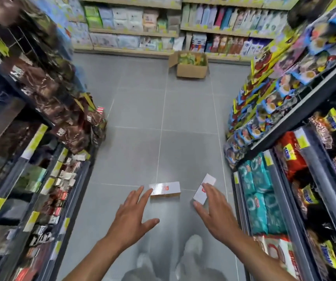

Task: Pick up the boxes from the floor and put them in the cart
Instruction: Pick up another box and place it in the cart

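- Reaching down in the head view, the left hand [130,211] and right hand [217,211] both hang over the grey floor [142,118], fingers spread wide and straight, holding nothing.
- 2 white boxes lie flat on the floor just ahead of the fingertips; the left box [165,189] has its long axis running side to side, its left end just beside the left hand's forefinger; I cannot tell whether they touch.
- The right box [204,186] lies slantwise, long axis running away and to the right; the right hand overlaps it, thumb by its near end, fingers along its right edge; contact is unclear.
- Each hand is nearer its own box, so a 2-handed pick-up looks likely.
- An open cardboard carton [191,65] stands far down the aisle, holding green and yellow packets; stocked shelves [264,179] line both sides; no cart is in view.
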